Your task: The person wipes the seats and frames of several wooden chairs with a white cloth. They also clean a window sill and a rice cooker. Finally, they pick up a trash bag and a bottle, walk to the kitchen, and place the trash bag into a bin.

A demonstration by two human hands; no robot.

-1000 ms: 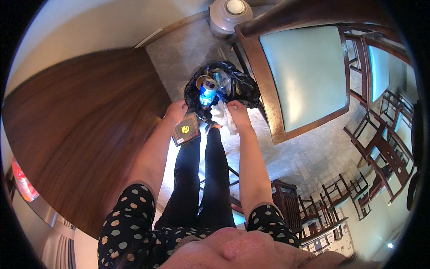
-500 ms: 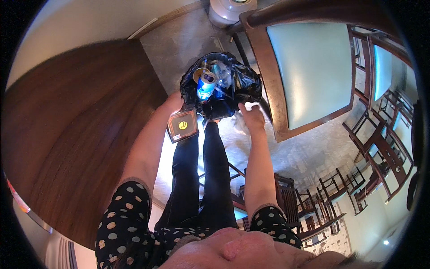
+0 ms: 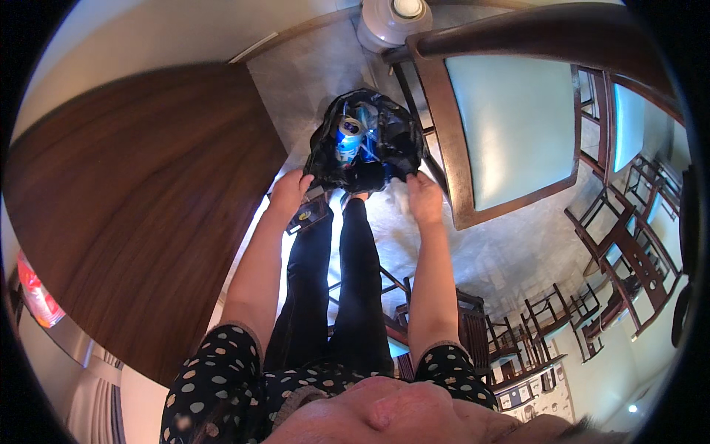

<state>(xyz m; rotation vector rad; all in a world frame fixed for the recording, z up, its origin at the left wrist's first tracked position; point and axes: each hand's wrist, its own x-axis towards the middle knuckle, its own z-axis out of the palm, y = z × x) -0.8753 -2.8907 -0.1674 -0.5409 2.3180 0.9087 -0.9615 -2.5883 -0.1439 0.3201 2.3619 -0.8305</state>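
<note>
A black garbage bag (image 3: 323, 159) hangs open-mouthed in front of my legs. Inside it a blue drink can (image 3: 349, 146) stands nearly upright, and crumpled clear plastic (image 3: 367, 118) lies beside it. My left hand (image 3: 290, 191) is closed on the bag's near left rim. Just below that hand is a dark flat box (image 3: 308, 215) with a yellow emblem; the frames leave unclear whether my fingers also hold it. On the near right rim my right hand (image 3: 426, 200) pinches the bag, with a crumpled white tissue or cloth (image 3: 401, 195) against its inner side.
A brown wooden tabletop (image 3: 148, 200) fills the left side. Close on the right stands a wooden chair with a pale blue seat (image 3: 510, 126). Beyond the bag is a rounded pale container (image 3: 384, 26). More chairs (image 3: 625, 244) stand farther right on the grey floor (image 3: 510, 259).
My left hand has shifted to the near rim, and the box beneath it has tilted and darkened. My right hand has moved slightly. A round gold-coloured item beside the can no longer shows.
</note>
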